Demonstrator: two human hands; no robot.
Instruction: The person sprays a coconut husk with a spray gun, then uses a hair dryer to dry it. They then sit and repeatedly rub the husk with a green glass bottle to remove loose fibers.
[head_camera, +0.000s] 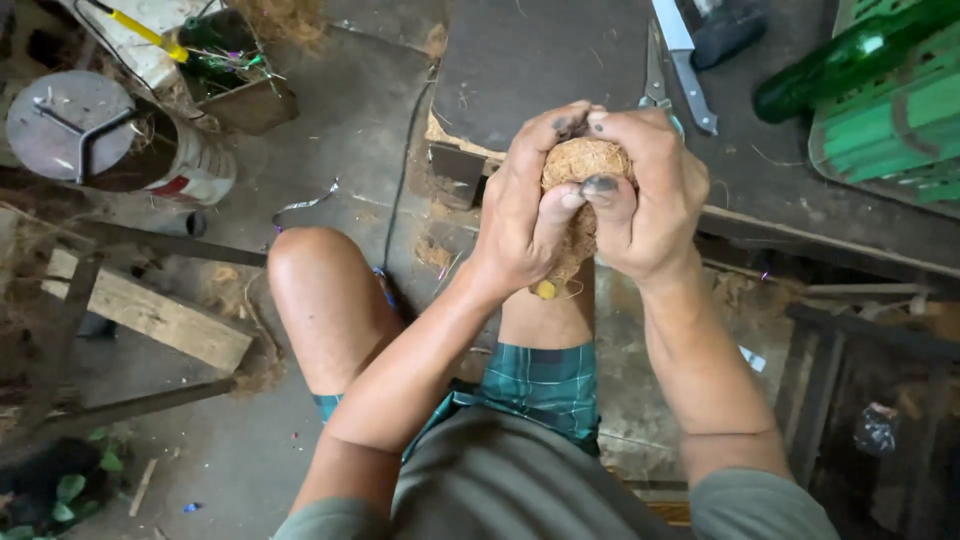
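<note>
Above your knees, near the frame's centre, your left hand (525, 215) and right hand (645, 195) both grip a brown fibrous coconut husk ball (583, 165), thumbs pressing its front. Upper right, a green bottle (845, 60) lies on a green crate (895, 125).

head view | from above, facing steeply down | close over hands, knees and floor (330, 130)
</note>
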